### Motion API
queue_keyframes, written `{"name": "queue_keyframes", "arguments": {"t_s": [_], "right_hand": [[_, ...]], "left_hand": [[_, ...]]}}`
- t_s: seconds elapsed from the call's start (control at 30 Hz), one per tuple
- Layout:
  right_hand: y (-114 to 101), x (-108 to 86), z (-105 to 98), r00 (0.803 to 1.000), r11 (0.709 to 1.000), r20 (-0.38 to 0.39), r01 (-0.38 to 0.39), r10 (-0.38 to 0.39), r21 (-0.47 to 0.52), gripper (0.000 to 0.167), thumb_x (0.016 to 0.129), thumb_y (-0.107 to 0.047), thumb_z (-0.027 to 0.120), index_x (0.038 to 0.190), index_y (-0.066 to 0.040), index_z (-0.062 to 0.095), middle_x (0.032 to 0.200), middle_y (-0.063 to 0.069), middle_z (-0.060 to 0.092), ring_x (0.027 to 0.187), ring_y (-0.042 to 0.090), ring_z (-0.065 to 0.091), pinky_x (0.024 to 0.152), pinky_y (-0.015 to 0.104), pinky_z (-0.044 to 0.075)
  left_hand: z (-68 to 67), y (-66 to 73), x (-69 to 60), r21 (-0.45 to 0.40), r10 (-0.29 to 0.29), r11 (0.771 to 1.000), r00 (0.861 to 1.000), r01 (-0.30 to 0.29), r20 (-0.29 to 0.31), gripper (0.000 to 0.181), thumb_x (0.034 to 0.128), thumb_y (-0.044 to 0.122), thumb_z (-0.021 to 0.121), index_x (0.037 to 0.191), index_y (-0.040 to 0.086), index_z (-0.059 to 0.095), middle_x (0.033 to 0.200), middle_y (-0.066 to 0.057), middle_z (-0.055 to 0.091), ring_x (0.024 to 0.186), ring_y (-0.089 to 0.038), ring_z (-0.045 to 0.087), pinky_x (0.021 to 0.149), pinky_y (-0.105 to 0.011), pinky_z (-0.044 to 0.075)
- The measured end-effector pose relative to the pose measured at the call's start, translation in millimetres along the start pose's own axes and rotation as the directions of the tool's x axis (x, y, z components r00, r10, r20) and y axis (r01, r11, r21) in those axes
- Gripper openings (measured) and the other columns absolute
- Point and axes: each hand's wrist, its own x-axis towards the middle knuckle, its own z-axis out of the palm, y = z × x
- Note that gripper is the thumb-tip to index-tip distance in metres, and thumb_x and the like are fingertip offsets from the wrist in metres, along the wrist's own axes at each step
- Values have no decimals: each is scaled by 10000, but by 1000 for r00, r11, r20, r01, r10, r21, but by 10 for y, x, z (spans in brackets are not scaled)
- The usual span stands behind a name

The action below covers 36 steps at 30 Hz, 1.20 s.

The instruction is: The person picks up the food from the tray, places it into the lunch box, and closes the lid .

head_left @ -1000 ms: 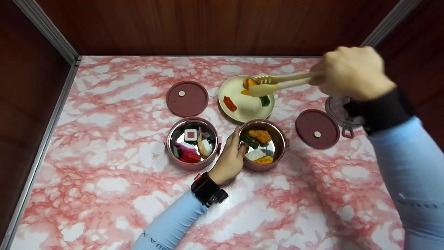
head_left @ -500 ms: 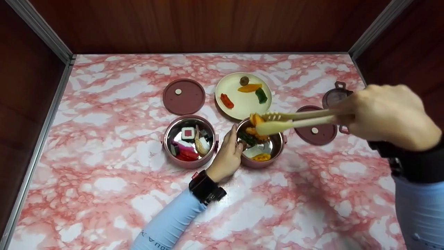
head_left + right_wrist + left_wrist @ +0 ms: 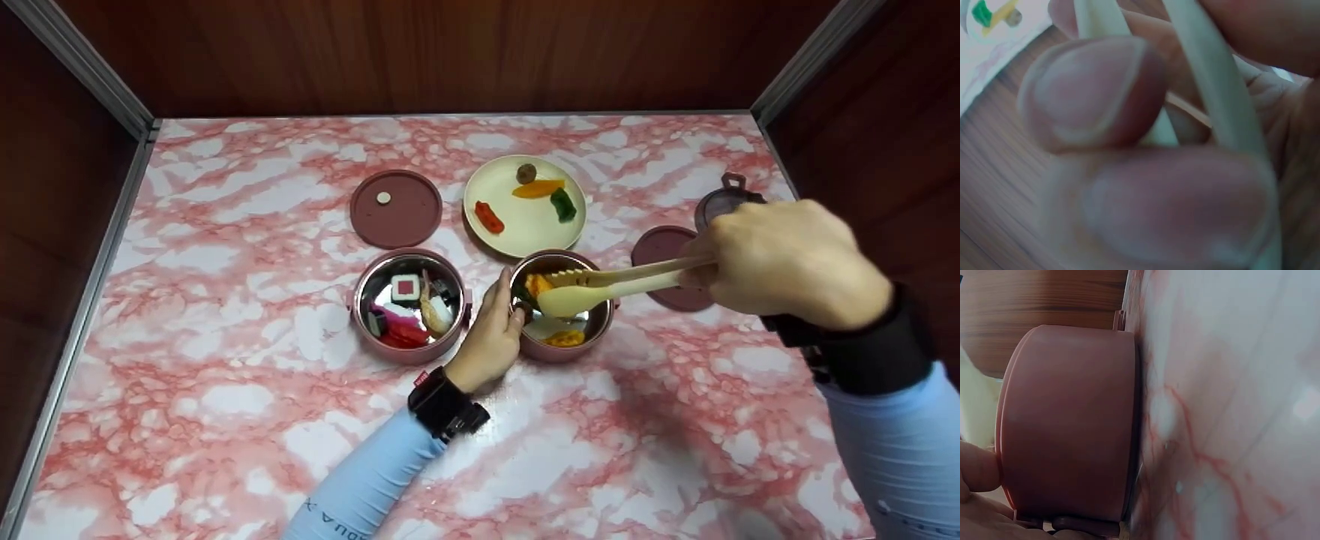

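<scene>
In the head view my right hand [image 3: 787, 262] grips cream tongs [image 3: 637, 285], whose tips reach into the right pink pot [image 3: 559, 352] beside an orange food piece [image 3: 537, 285]. The right wrist view shows fingers [image 3: 1174, 208] curled round the tong handles [image 3: 1216, 84]. My left hand [image 3: 491, 341] holds that pot's left side, thumb at the rim and fingers along the wall. The left wrist view shows the pot's outer wall [image 3: 1069, 422] upright on the table. A yellow piece [image 3: 566, 338] lies in the pot; the tongs cover part of the inside.
The left pot [image 3: 409, 352] holds several food pieces. Behind stand a cream plate [image 3: 525, 225] with several food pieces and a dark red lid [image 3: 396, 221]. Another lid [image 3: 664, 244] and a small dark pan [image 3: 720, 206] lie at the right, partly behind my right hand.
The tongs have moved from over the plate down into the right pot, carrying an orange piece. My left hand has stayed at the pot. The brown and yellow pieces on the plate are now uncovered.
</scene>
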Motion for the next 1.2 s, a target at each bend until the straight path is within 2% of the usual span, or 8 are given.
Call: {"name": "queue_keyframes", "arguments": {"t_s": [0.17, 0.33, 0.67, 0.8, 0.9, 0.97, 1.07, 1.2], "right_hand": [[-23, 114, 119, 999, 999, 34, -31, 30, 34, 166, 818, -429, 719, 739, -283, 707, 626, 17, 543, 569, 266, 547, 466, 503, 439], [-88, 170, 198, 999, 998, 10, -37, 37, 50, 273, 801, -468, 698, 704, -214, 694, 620, 43, 553, 533, 288, 529, 455, 510, 434], [-69, 150, 190, 999, 996, 13, -50, 49, 70, 361, 799, -475, 695, 695, -136, 634, 649, 74, 584, 577, 313, 574, 505, 542, 461], [57, 69, 141, 998, 992, -9, -59, 60, 110, 261, 850, -455, 686, 870, -200, 740, 703, 52, 610, 627, 282, 590, 516, 528, 456], [155, -11, 134, 994, 985, -79, -66, 79, 157, 298, 901, -515, 647, 1069, -300, 768, 725, 32, 620, 630, 248, 568, 491, 492, 429], [212, -67, 176, 983, 974, -149, -71, 105, 215, 342, 912, -533, 636, 1140, -306, 753, 716, 36, 624, 594, 241, 539, 461, 457, 398], [272, -103, 344, 949, 939, -277, -51, 152, 341, 352, 922, -454, 666, 1210, -264, 736, 739, 68, 656, 580, 242, 515, 450, 436, 364], [281, -33, 722, 888, 834, -372, -22, 270, 552, 362, 923, -342, 699, 1241, -169, 718, 885, 126, 721, 593, 217, 513, 490, 356, 387]], "left_hand": [[-2, 11, 2, 3, 10, 1000, 1000, -10, 2, 647, 1035, 70, 424, 1567, -30, 69, 1594, -254, 162, 1453, -368, 213, 1191, -424, 155], [-10, 15, -5, 7, 6, 1000, 1000, -6, 6, 650, 1036, 72, 421, 1570, -21, 61, 1601, -241, 148, 1458, -353, 205, 1191, -409, 150], [-14, 1, -9, 9, 6, 1000, 1000, -6, -2, 656, 1033, 64, 426, 1570, -19, 59, 1602, -243, 144, 1459, -355, 199, 1192, -413, 146], [-9, -4, -7, 13, 7, 1000, 1000, -7, 1, 651, 1038, 76, 422, 1572, -15, 60, 1602, -240, 148, 1457, -356, 208, 1192, -412, 154], [-10, 0, -12, 13, 4, 1000, 1000, -4, 1, 647, 1041, 82, 416, 1571, -19, 59, 1602, -239, 150, 1454, -361, 213, 1190, -421, 160], [-7, 0, -14, 7, 0, 1000, 1000, 0, 3, 646, 1043, 87, 413, 1570, -20, 54, 1603, -236, 148, 1455, -360, 210, 1190, -421, 158], [-7, -2, -12, -5, -5, 1000, 1000, 5, 1, 646, 1044, 86, 412, 1570, -20, 52, 1604, -230, 148, 1457, -354, 206, 1191, -412, 153], [-6, -3, -16, -9, -10, 1000, 1000, 10, 1, 650, 1044, 86, 416, 1573, -10, 51, 1605, -231, 145, 1454, -357, 214, 1189, -413, 159]]}}
